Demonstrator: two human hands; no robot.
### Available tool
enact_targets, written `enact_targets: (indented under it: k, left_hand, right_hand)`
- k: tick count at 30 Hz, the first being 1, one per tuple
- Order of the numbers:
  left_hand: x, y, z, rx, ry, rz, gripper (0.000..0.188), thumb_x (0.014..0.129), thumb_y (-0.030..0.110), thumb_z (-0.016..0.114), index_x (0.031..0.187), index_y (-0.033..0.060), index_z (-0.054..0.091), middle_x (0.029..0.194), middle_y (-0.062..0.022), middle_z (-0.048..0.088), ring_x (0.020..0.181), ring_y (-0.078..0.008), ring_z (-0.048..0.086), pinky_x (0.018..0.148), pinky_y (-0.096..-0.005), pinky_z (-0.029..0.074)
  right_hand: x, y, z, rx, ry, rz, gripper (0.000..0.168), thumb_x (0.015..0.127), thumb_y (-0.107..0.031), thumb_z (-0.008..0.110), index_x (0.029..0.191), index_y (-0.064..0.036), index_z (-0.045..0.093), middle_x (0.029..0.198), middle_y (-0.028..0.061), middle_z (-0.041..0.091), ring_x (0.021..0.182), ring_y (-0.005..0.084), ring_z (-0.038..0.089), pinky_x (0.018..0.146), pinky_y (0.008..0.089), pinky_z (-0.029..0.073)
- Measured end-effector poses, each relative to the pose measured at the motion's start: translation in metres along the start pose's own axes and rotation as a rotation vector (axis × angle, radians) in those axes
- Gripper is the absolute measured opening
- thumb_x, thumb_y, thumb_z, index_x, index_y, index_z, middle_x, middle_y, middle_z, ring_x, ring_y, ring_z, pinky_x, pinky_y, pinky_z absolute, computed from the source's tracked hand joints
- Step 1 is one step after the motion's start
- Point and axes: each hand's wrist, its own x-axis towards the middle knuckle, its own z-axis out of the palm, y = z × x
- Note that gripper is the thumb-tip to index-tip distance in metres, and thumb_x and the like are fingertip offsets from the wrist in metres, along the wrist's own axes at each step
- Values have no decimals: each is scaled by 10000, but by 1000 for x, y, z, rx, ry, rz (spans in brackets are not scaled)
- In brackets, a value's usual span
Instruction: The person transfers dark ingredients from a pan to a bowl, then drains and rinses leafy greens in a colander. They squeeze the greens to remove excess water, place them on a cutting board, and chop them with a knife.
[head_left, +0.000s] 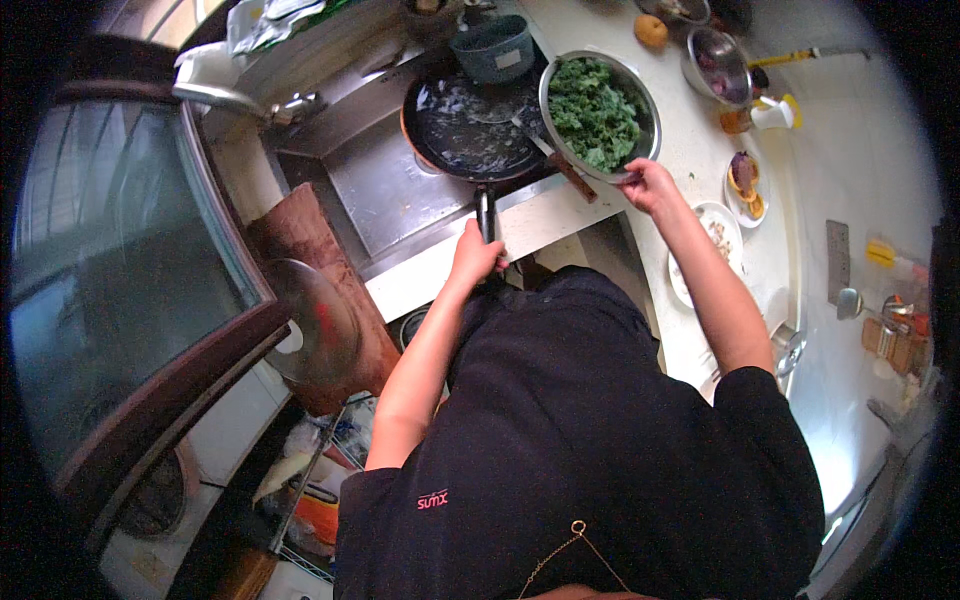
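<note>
My left hand is closed around the black handle of a wide dark frying pan. The pan sits over the sink and holds clear, rippling liquid. With my right hand I grip the near rim of a stainless steel bowl. Chopped dark leafy greens fill the bowl, which is at the pan's right side. A strainer with a wooden handle has its mesh head in the pan. Part of its shaft passes close to the bowl's edge.
A grey-blue plastic basket stands behind the pan, at the stainless steel sink. Left of the sink are a faucet, a wooden board and a pan lid. Plates and a metal bowl line the right counter.
</note>
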Motion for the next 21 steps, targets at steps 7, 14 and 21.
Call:
enact_targets:
  k: [7, 14, 21]
  left_hand:
    - [7, 2, 10, -359, -81, -84, 214, 903, 113, 637, 1010, 58, 460, 713, -62, 618, 488, -106, 515, 440, -278, 428]
    - [24, 17, 9, -606, -182, -256, 178, 926, 200, 658, 894, 68, 543, 707, -13, 590, 534, -83, 506, 470, -254, 423]
    - [23, 13, 26, -532, -35, -141, 199, 901, 186, 695, 821, 71, 553, 603, 13, 528, 445, -80, 465, 410, -256, 393]
  right_hand:
    - [11, 20, -64, 167, 157, -58, 147, 814, 66, 519, 960, 50, 513, 1023, 201, 585, 953, 341, 620, 950, 548, 536]
    - [-20, 46, -65, 205, -41, -54, 493, 928, -362, 678, 1151, 40, 500, 1108, 193, 590, 1019, 329, 616, 892, 499, 549]
    - [-98, 80, 2, -1343, -88, -684, 402, 923, -242, 636, 1254, -19, 591, 1251, 187, 628, 1129, 290, 626, 916, 393, 518]
